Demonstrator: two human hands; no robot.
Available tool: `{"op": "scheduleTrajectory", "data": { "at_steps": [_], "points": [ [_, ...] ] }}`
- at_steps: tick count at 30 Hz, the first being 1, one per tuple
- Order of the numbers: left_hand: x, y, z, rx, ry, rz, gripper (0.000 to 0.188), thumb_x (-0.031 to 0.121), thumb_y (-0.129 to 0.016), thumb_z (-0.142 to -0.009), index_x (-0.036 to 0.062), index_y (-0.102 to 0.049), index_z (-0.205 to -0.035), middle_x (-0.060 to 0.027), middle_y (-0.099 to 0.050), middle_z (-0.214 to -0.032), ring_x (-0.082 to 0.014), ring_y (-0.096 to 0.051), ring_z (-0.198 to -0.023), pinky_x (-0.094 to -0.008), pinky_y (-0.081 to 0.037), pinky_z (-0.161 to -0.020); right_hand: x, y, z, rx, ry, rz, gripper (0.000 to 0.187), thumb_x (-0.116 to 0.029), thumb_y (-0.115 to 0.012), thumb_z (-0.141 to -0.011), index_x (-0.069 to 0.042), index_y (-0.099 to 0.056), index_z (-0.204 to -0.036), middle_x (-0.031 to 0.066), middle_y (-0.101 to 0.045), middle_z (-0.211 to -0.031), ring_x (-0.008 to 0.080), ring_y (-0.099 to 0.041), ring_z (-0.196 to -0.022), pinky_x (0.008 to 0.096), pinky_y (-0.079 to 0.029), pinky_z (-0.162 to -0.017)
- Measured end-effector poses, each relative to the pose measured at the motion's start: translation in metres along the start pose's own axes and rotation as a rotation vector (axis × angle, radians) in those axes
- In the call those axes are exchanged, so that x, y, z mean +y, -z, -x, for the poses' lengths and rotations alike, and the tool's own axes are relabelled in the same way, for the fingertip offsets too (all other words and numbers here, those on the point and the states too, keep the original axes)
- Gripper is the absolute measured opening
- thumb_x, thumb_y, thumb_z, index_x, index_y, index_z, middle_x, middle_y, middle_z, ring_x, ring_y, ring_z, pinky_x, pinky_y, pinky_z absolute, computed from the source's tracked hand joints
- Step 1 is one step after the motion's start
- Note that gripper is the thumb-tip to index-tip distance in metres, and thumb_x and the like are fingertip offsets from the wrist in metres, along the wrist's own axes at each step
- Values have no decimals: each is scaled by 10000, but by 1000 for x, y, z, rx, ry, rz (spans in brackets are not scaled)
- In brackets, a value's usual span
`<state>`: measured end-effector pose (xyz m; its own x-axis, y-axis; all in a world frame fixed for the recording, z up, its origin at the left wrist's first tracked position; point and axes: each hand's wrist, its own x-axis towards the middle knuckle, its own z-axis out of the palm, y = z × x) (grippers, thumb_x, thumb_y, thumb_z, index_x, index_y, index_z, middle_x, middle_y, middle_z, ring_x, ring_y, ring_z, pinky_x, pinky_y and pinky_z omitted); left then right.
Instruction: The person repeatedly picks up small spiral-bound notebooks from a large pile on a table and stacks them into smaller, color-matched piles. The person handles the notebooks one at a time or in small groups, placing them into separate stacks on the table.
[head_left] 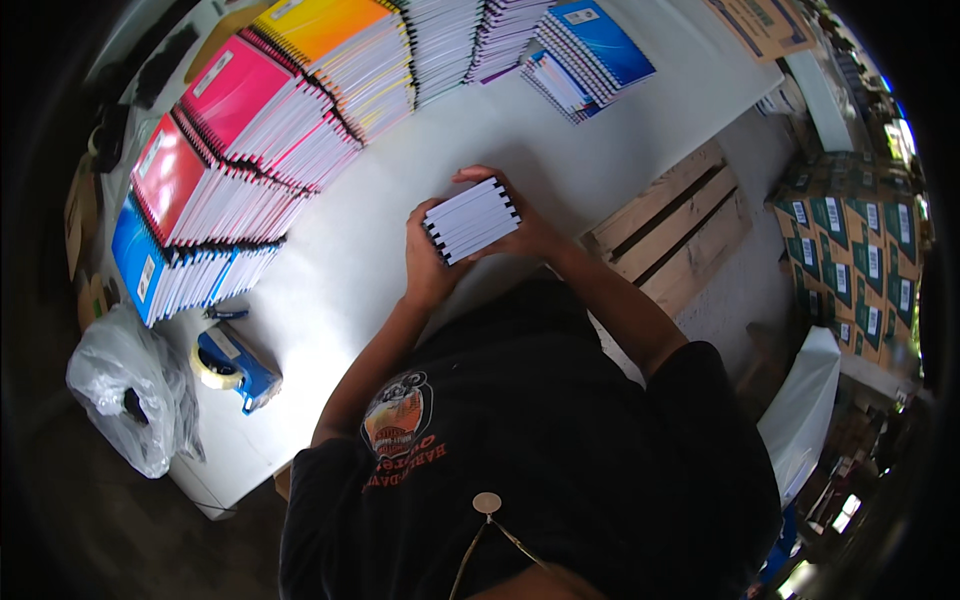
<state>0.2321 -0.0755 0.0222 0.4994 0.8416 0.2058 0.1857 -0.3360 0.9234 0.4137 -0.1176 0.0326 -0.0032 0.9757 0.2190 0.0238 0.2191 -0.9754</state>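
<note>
Between my two hands is a stack of small spiral notebooks (473,221), held over the white table. Their white page edges face up, and black bindings show at both ends. My left hand (428,262) is wrapped round the left end. My right hand (527,228) closes round the right end, with its fingers curling over the far side. The covers of the held notebooks are hidden. Beyond my hands, a smaller pile of blue spiral notebooks (598,55) lies on the table.
Tall rows of spiral notebooks line the table's (340,260) left and far side: blue (140,255), red (172,180), pink (240,90), yellow (320,30). A blue tape dispenser (240,365) and a clear plastic bag (135,390) sit near left. Right are a wooden pallet (670,225) and stacked cartons (850,260).
</note>
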Motion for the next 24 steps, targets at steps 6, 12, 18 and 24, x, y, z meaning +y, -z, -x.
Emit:
{"op": "scheduleTrajectory", "data": {
  "at_steps": [6,12,18,24],
  "points": [
    [-28,-1,5,-155,-188,-658,556,294,-775,-692,58,-554,-1145,-136,-521,-1176,-322,-445,-1139,-456,-338,-968,31,8,6,-71,-298,57,1003,-193,-894,-583,-74,-303,-1386,130,-458,-1311,252,-432,-1235,386,-372,-1028],
    [9,7,-40,-367,181,-61,686,122,-794,-695,50,-430,-1272,-140,-518,-1189,-308,-476,-1150,-418,-380,-965,-13,30,4,5,-257,177,977,-221,-876,-623,-33,-294,-1385,124,-499,-1248,250,-447,-1221,388,-402,-997],
    [144,4,-182,-619,-53,233,849,113,-774,-751,-4,-258,-1415,-141,-509,-1234,-210,-518,-1112,-331,-439,-931,-122,100,-25,288,-65,-261,705,-115,-702,-821,-22,-270,-1370,129,-501,-1202,192,-511,-1142,367,-504,-884],
    [161,-68,-251,-194,248,414,755,248,-784,-765,37,-310,-1315,-145,-532,-1160,-190,-605,-923,-289,-545,-704,-153,163,-69,490,-357,-360,540,-349,-717,-811,-29,-484,-1178,94,-577,-1103,202,-591,-1015,387,-540,-815]
  ]
}}
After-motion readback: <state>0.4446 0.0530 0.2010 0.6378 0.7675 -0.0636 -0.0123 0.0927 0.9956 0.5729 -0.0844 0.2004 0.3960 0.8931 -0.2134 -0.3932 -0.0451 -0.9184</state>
